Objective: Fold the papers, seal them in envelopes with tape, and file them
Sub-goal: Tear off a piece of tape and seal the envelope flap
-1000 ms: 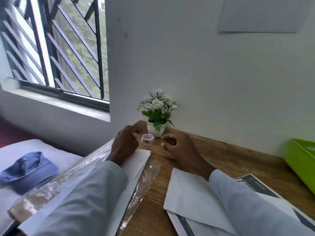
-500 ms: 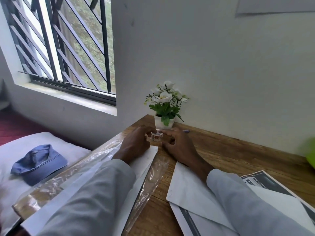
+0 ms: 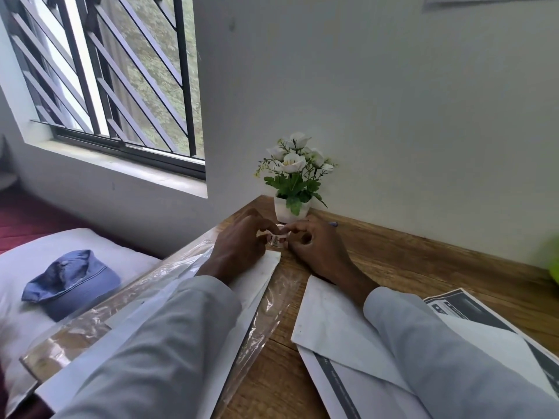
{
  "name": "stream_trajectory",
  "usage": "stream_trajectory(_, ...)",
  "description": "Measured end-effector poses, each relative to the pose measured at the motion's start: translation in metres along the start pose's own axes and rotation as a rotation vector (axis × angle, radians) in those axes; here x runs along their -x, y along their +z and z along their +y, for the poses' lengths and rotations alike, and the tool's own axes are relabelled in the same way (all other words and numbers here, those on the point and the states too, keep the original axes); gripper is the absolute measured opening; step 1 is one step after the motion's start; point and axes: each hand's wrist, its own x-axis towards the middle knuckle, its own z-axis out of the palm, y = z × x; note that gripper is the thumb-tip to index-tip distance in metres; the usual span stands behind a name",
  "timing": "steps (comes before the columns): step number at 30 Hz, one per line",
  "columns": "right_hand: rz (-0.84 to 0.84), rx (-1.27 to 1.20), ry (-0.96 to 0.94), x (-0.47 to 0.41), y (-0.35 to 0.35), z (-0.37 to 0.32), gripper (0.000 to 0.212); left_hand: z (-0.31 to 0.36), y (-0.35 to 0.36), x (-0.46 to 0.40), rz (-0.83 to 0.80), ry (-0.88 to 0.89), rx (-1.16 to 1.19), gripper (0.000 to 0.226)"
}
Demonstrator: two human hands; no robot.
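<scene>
A small clear tape roll [image 3: 276,239] sits between my two hands at the far left end of the wooden desk [image 3: 423,261], just in front of the flower pot. My left hand [image 3: 239,246] grips it from the left, and my right hand [image 3: 317,246] pinches it from the right with thumb and forefinger. A white envelope [image 3: 338,325] with its flap open lies under my right forearm, over printed papers [image 3: 465,309]. More white envelopes [image 3: 257,279] in a clear plastic sleeve [image 3: 272,303] lie under my left arm.
A white pot of artificial flowers [image 3: 292,182] stands against the wall, with a pen [image 3: 332,224] beside it. A green tray [image 3: 553,264] shows at the right edge. Left of the desk lies a pillow [image 3: 60,258] with a blue cap [image 3: 72,282], below a barred window [image 3: 106,71].
Both hands have closed in on the tape roll and lowered it toward the desk. The right hand, apart from the roll before, now pinches it. The view has shifted left.
</scene>
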Motion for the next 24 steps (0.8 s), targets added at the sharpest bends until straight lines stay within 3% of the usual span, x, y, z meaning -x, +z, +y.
stream_trajectory(12,0.005,0.121,-0.155,0.006,-0.002,-0.011,0.025,0.003,0.000,0.001,0.007,0.015,-0.005,0.025)
stream_trajectory(24,0.023,0.211,-0.188,0.006,0.001,-0.009,0.024,0.008,-0.002,0.003,0.032,-0.004,-0.065,0.024)
